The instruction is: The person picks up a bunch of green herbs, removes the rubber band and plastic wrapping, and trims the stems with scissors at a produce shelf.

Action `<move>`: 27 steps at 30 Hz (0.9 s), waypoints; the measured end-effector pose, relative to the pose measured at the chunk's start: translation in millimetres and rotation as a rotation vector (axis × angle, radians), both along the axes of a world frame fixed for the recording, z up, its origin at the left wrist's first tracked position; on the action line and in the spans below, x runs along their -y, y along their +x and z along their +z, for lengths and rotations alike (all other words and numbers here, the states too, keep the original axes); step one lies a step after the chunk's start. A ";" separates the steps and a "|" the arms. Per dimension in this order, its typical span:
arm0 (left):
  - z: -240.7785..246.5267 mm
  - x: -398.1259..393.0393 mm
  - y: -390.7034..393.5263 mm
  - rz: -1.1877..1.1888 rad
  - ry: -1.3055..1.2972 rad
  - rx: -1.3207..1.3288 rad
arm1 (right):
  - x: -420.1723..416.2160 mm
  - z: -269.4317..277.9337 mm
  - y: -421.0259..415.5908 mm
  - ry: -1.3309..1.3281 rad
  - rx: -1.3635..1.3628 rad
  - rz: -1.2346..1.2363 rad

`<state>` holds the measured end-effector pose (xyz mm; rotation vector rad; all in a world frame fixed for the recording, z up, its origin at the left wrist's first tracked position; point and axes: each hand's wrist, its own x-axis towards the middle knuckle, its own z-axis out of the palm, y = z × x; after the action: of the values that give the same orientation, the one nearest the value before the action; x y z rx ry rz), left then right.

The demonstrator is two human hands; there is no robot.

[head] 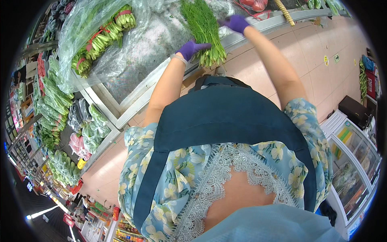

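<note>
In a purple glove, my left hand (192, 50) is closed around the lower stems of a large bunch of feathery green herbs, perhaps dill (205, 30). Its cut stem ends point toward me, over the metal edge of the display counter. My right hand (237, 24), also gloved in purple, is at the right side of the leafy part; it is blurred, and whether its fingers touch the leaves or hold anything is unclear. Left of the herbs, bundles of leafy greens (98, 44) tied with red bands lie under clear plastic sheeting (68, 51).
The counter's metal rim (121, 119) runs before me. A tan ribbed rod (284, 12) and bagged red produce (255, 4) lie to the upper right. Bagged vegetables (95, 133) fill a display on the left. A glass-topped freezer (347, 169) stands at the right.
</note>
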<state>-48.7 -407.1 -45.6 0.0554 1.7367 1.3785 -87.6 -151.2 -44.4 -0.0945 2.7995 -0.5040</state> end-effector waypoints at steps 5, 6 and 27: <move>-12.7 -9.3 -3.1 0.114 0.131 0.080 | 76.9 1.6 65.0 0.182 0.084 -0.097; -20.3 -11.6 -4.5 0.213 0.111 0.191 | 77.0 -4.5 67.0 0.036 0.117 -0.132; 33.3 36.6 20.4 0.315 0.377 -0.814 | 123.0 57.1 81.8 -1.527 0.178 -0.322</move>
<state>-28.3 -443.7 -12.3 0.6542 2.1554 2.0938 -5.8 -274.1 12.8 0.0891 1.6246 -2.3669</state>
